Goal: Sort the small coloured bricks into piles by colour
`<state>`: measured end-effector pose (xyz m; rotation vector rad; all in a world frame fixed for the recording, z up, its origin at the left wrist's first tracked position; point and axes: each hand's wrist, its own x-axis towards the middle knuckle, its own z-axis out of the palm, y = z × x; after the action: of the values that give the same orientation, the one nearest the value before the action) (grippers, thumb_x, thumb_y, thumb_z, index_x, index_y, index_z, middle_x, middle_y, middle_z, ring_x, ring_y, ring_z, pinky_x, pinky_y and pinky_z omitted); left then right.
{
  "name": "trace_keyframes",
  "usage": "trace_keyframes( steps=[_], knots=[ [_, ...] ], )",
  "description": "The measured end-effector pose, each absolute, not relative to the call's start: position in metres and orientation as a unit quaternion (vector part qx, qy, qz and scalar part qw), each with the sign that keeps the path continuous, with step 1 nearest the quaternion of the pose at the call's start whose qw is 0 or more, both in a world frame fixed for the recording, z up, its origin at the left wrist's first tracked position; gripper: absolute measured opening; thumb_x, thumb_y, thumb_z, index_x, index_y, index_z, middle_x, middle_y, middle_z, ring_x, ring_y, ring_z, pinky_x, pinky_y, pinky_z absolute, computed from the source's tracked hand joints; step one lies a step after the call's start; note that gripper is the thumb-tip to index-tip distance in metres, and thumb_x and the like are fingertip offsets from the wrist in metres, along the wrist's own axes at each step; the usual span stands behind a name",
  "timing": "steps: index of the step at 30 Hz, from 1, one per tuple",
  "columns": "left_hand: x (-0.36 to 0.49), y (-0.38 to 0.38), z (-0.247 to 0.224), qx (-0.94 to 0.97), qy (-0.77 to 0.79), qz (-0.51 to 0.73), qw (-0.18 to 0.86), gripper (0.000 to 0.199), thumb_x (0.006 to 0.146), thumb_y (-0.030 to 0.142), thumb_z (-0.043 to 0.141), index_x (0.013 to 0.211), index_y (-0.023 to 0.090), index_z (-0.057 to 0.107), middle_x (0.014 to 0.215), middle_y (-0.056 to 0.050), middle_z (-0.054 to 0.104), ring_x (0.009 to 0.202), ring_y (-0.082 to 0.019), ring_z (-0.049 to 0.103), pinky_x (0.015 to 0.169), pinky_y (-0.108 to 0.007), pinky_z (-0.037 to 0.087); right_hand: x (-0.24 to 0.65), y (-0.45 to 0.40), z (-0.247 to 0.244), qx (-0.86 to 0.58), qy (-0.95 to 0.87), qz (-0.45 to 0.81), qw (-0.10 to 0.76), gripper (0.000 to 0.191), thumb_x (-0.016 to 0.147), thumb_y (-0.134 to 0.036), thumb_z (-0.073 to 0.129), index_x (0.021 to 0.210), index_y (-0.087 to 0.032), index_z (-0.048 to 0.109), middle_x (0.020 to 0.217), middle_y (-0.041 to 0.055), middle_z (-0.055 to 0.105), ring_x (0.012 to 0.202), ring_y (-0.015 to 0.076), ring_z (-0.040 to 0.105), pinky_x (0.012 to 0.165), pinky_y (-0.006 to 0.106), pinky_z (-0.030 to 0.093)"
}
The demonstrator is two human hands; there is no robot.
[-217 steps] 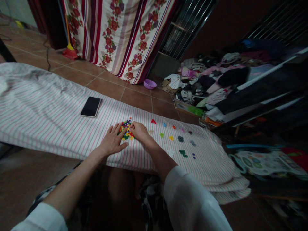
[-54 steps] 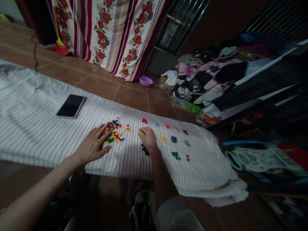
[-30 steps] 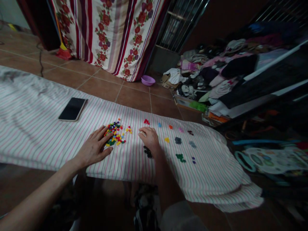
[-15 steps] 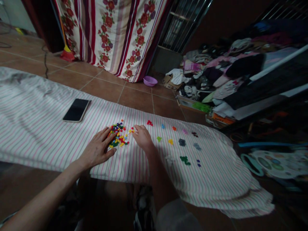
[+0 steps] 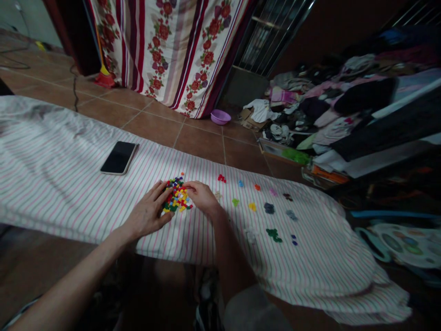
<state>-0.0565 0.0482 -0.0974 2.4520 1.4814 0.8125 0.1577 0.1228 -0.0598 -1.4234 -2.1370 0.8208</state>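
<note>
Beyond the mixed pile of small plastic pieces [image 5: 177, 195], past the far edge of the striped cloth [image 5: 69, 193], a purple plastic basin [image 5: 220, 117] sits on the tiled floor; its inside is too dim and distant to read. Further right of the basin, a shallow tray [image 5: 275, 151] holds a bright green item [image 5: 295, 157] and lies against a heap of clothes [image 5: 310, 108].

The pile itself, red, yellow, blue and green pieces mixed, lies on the cloth between the two hands. The left hand [image 5: 148, 214] is loosely spread and curved, its fingertips against the pile's left side. The right hand [image 5: 203, 196] has its fingers close together, their tips touching the pile's right side; whether they pinch a piece cannot be told. To the pile's right, small single-colour clusters dot the cloth, and a smartphone [image 5: 119, 157] lies face up to its left.
</note>
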Motion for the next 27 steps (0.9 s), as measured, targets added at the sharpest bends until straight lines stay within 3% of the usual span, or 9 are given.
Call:
trace_keyframes(
  steps=[5,14,19,27],
  knots=[
    [-0.053,0.055,-0.097,0.805,0.508,0.296,0.086,0.067,0.094,0.056,0.045,0.148,0.019,0.036,0.155,-0.017,0.038,0.149,-0.035,0.027,0.115,-0.059,0.036,0.163,0.122,-0.059,-0.528,-0.77,0.271,0.233,0.031,0.086,-0.008,0.052,0.102,-0.022,0.075,0.109,0.0045,0.075,0.104,0.0183,0.067,0.096,0.033,0.049],
    [-0.035,0.088,-0.085,0.773,0.54,0.317,0.104,0.055,0.099,0.05,0.031,0.133,0.016,0.057,0.132,-0.016,0.057,0.128,-0.029,0.049,0.11,-0.053,0.044,0.175,0.121,-0.067,-0.545,-0.742,0.308,0.239,0.037,0.083,-0.005,0.048,0.102,-0.022,0.074,0.1,0.0045,0.075,0.088,0.0158,0.069,0.085,0.03,0.055],
    [-0.023,0.088,-0.081,0.787,0.515,0.314,0.13,0.055,0.099,0.048,0.03,0.131,0.014,0.059,0.134,-0.016,0.056,0.128,-0.028,0.05,0.11,-0.05,0.044,0.18,0.121,-0.073,-0.537,-0.74,0.324,0.243,0.034,0.083,-0.006,0.049,0.102,-0.02,0.073,0.103,0.0061,0.074,0.085,0.0153,0.069,0.082,0.029,0.056],
    [-0.01,0.086,-0.077,0.798,0.472,0.316,0.2,0.055,0.1,0.048,0.029,0.139,0.018,0.053,0.142,-0.013,0.057,0.133,-0.026,0.051,0.114,-0.05,0.042,0.185,0.116,-0.065,-0.517,-0.783,0.258,0.232,0.03,0.088,-0.01,0.049,0.103,-0.021,0.072,0.102,0.0056,0.073,0.094,0.0174,0.066,0.09,0.031,0.051]
  ],
)
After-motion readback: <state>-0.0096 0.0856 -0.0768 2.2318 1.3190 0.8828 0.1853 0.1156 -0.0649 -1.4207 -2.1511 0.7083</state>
